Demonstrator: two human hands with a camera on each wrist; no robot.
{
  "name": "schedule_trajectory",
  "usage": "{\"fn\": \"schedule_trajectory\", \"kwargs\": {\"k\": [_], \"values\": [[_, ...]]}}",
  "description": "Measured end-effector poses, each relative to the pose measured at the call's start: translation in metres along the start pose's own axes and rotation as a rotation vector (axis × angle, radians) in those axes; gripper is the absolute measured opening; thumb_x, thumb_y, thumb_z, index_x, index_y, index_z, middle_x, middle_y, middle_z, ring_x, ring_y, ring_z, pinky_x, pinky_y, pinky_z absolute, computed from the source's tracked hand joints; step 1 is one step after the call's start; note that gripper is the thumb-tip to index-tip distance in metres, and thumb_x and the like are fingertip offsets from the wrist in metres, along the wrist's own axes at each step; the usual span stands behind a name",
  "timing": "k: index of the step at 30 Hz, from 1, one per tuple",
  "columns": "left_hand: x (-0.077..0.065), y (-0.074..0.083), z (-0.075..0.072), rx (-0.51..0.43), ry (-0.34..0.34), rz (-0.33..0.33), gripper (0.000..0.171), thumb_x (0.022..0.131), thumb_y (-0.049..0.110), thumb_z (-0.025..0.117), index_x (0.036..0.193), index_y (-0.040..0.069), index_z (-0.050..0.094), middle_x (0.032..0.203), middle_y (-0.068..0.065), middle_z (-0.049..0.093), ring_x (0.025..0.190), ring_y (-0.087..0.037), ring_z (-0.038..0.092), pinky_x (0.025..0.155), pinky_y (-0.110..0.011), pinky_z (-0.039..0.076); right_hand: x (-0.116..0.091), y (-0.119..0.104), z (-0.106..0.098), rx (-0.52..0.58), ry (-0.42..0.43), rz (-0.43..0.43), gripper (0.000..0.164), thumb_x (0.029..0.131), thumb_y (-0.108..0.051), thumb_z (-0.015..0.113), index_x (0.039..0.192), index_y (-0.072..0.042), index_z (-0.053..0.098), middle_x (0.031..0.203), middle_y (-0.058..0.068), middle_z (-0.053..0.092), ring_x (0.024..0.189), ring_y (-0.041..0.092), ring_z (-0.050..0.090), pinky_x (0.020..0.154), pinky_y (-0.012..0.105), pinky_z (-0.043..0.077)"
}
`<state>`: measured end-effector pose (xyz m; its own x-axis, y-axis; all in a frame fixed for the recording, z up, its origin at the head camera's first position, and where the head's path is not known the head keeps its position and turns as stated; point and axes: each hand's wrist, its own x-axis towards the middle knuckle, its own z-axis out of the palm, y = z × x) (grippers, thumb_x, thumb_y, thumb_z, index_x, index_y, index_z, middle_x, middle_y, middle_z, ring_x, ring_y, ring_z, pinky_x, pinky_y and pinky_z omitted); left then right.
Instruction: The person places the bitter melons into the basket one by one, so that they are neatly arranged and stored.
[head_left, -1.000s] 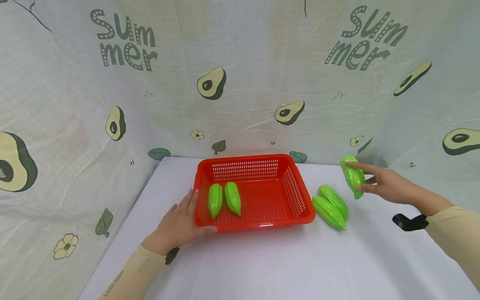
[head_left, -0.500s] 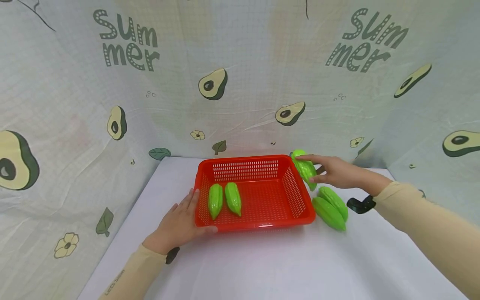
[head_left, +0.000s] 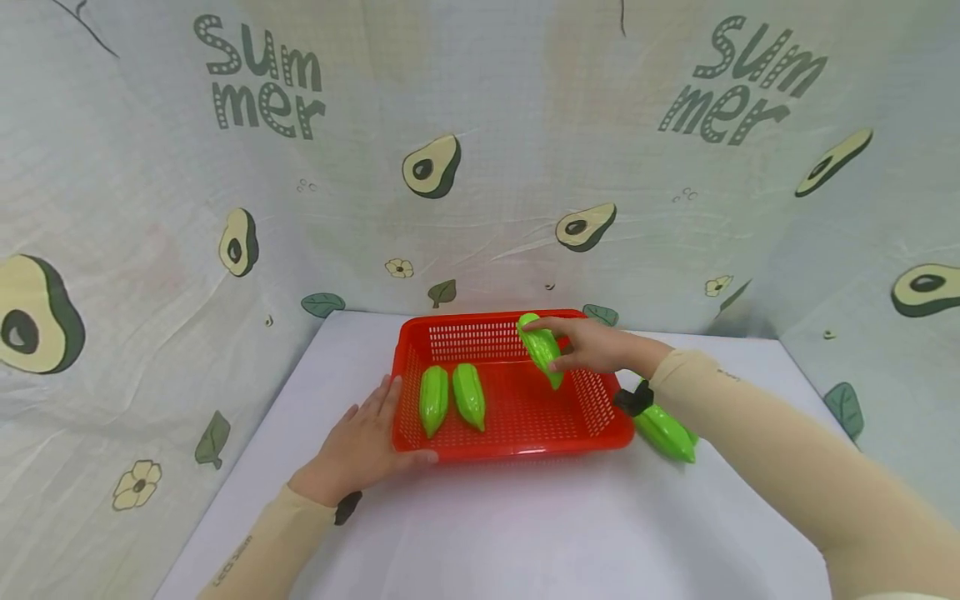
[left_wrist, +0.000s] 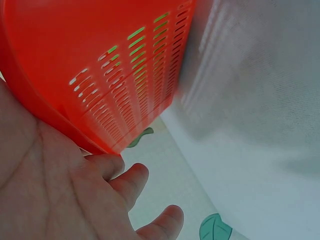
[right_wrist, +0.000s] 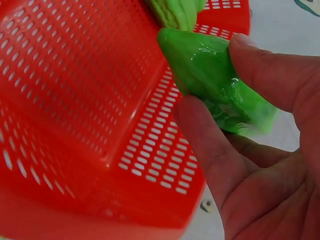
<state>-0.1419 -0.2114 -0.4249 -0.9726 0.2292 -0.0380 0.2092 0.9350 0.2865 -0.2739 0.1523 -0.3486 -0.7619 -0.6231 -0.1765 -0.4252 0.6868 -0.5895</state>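
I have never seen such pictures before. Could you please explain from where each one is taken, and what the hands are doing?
There is no machine here: a person works with two bare hands. The wide picture comes from a camera on the head, looking forward and down. The other two come from cameras worn on the left and right wrists, each watching its own hand. On the white table stands a red basket with two ridged green vegetables inside. More green ones lie to its right, partly behind the right arm. The left hand rests against the basket's corner and holds nothing. The right hand holds one more green vegetable over the basket, between thumb and fingers.
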Motion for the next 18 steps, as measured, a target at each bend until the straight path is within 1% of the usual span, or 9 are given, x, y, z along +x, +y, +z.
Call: {"fn": "schedule_trajectory", "kwargs": {"k": [2, 6, 8, 11, 14, 18], "values": [[0.0, 0.0, 0.0, 0.003, 0.0, 0.003, 0.129, 0.073, 0.084, 0.059, 0.159, 0.001, 0.012, 0.163, -0.019, 0.018, 0.147, -0.039, 0.022, 0.11, -0.065, 0.026, 0.005, 0.0, 0.004, 0.019, -0.005, -0.005, 0.072, 0.088, -0.014, 0.078, 0.15, -0.029, 0.045, 0.141, 0.008, 0.05, 0.114, 0.029, 0.055, 0.085, 0.036, 0.054], [0.0, 0.0, 0.0, 0.01, 0.002, 0.012, 0.129, 0.073, 0.087, 0.055, 0.159, 0.0, 0.012, 0.163, -0.02, 0.018, 0.147, -0.038, 0.022, 0.11, -0.065, 0.026, 0.015, 0.001, 0.012, 0.06, -0.027, 0.003, 0.071, 0.087, -0.014, 0.078, 0.149, -0.03, 0.046, 0.138, 0.006, 0.05, 0.116, 0.027, 0.053, 0.086, 0.035, 0.055], [0.0, 0.0, 0.0, 0.016, 0.002, 0.013, 0.13, 0.072, 0.089, 0.053, 0.159, 0.0, 0.012, 0.163, -0.02, 0.018, 0.147, -0.038, 0.022, 0.11, -0.065, 0.027, 0.02, 0.002, 0.016, 0.049, -0.04, 0.004, 0.071, 0.087, -0.015, 0.079, 0.149, -0.031, 0.047, 0.138, 0.005, 0.051, 0.118, 0.026, 0.053, 0.088, 0.036, 0.054], [0.0, 0.0, 0.0, 0.014, 0.0, 0.008, 0.131, 0.071, 0.089, 0.052, 0.159, 0.0, 0.012, 0.163, -0.02, 0.018, 0.147, -0.039, 0.022, 0.11, -0.065, 0.026, 0.027, 0.001, 0.023, 0.041, -0.061, 0.029, 0.071, 0.086, -0.018, 0.08, 0.147, -0.035, 0.048, 0.137, 0.002, 0.052, 0.12, 0.024, 0.052, 0.089, 0.037, 0.054], [0.001, 0.001, -0.001, 0.012, -0.002, 0.004, 0.13, 0.072, 0.087, 0.055, 0.159, 0.0, 0.012, 0.163, -0.02, 0.018, 0.147, -0.039, 0.022, 0.11, -0.065, 0.026, 0.033, 0.0, 0.03, 0.035, -0.085, 0.043, 0.07, 0.087, -0.019, 0.08, 0.147, -0.036, 0.048, 0.138, 0.002, 0.052, 0.122, 0.024, 0.051, 0.092, 0.039, 0.053], [0.0, 0.001, -0.002, 0.002, 0.001, 0.003, 0.126, 0.075, 0.081, 0.061, 0.158, 0.0, 0.013, 0.162, -0.02, 0.019, 0.146, -0.039, 0.022, 0.109, -0.066, 0.027, 0.041, -0.001, 0.037, 0.005, -0.103, 0.047, 0.069, 0.088, -0.022, 0.079, 0.147, -0.037, 0.048, 0.139, 0.001, 0.05, 0.123, 0.025, 0.05, 0.094, 0.042, 0.051]]}}
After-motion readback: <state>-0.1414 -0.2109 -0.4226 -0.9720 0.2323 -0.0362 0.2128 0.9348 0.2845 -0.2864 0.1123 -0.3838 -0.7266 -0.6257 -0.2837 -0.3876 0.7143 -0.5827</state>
